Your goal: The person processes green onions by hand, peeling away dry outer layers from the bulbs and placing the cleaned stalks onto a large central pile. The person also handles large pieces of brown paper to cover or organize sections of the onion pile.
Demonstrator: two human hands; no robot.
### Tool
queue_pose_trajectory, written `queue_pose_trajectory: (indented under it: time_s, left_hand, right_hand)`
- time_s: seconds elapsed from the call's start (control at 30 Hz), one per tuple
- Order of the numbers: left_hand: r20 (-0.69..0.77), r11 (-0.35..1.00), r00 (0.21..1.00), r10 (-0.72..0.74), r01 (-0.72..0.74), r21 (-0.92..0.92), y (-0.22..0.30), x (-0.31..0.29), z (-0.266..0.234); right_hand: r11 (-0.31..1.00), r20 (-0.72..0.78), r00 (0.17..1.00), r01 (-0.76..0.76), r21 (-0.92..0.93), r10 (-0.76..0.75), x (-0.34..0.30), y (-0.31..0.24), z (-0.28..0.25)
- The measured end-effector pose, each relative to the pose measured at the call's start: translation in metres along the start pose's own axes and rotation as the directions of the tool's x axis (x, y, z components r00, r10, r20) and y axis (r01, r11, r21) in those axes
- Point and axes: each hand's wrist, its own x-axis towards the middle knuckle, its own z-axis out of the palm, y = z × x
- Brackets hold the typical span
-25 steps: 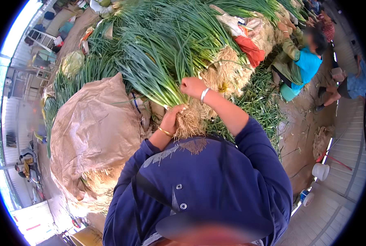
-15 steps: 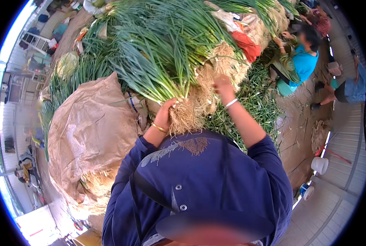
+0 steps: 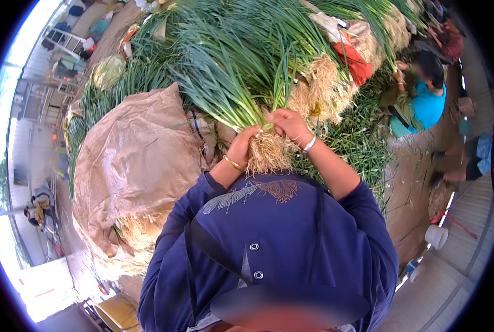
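A bunch of green onions (image 3: 242,109) stands in front of my chest, dark leaves fanning up and away, pale roots (image 3: 269,154) hanging toward me. My left hand (image 3: 241,146) is closed around its left side, just above the roots. On the other side of the stems, my right hand (image 3: 289,125) is closed, its fingertips pinching at the stalks by a short light-green piece between the hands. Exactly what those fingertips grip is partly hidden. Right behind lies a large heap of green onions (image 3: 225,47), with a thick clump of tan roots (image 3: 320,88) near my right hand.
A brown sheet (image 3: 136,146) covers a rooty pile at my left. Leaf trimmings (image 3: 349,146) litter the floor at my right. A red cloth (image 3: 353,63) lies on the heap. A person in a turquoise top (image 3: 428,105) sits at the right, beyond the trimmings; others are farther off.
My right hand has come down and left from the root clump to the held bunch and closed at its stems. My left hand keeps its hold. The whole view has shifted slightly.
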Motion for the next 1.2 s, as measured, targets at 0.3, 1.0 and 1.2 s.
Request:
queue_pose_trajectory:
  time_s: [0.3, 1.0, 1.2]
  left_hand:
    - [0.141, 0.994, 0.989, -0.047, 0.06, -0.088, 0.012, -0.009, -0.013]
    - [0.394, 0.82, 0.721, 0.57, -0.525, -0.226, 0.188, -0.14, -0.023]
    - [0.252, 0.022, 0.409, 0.877, -0.557, 0.83, 0.285, -0.275, -0.046]
  right_hand:
    - [0.981, -0.193, 0.962, -0.185, 0.061, 0.193, -0.009, 0.019, -0.031]
    - [0.688, 0.327, 0.854, -0.049, -0.724, 0.405, -0.035, 0.019, 0.036]
    - [-0.076, -0.023, 0.8, 0.028, -0.997, 0.599, -0.128, 0.25, -0.174]
